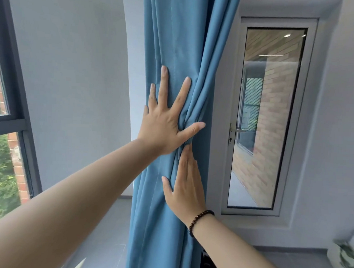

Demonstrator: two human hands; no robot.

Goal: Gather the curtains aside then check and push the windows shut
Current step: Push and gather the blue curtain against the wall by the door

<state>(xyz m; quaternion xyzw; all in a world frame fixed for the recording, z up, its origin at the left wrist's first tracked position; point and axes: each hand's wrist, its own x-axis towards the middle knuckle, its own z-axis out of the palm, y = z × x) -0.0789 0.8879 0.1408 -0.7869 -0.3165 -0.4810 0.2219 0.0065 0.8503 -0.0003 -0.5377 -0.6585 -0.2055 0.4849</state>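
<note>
Two bare forearms reach forward from the lower edge of the view. The right hand (187,182), wearing a dark beaded bracelet (200,221) at the wrist, lies flat against the curtain (177,41) with fingers together and extended, their tips ending just under the knot of folds; it presses the cloth and clamps nothing. Directly above it, the left hand (164,123) is spread wide, palm against the fabric, fingers splayed upward and the thumb stretched out to the right just over the same pinch point. Neither hand is closed on the cloth; both only pin it.

The curtain is a blue drape, already drawn into a narrow vertical bundle that hangs between the two openings, its pleats converging at the point where the two hands meet and fanning out above and below. It appears soft, limp and fairly light, with a smooth, faintly sheened face that would probably slide under a flat palm; encircling the waist of the bundle at the pinch should hold it better than pressing.

To the right of the grip and further back stands a white-framed glazed door or window (230,177), with a handle (231,132) at about the height of the left hand; it looks shut. Well to the left of the grip is a dark-framed window (18,123).
</note>
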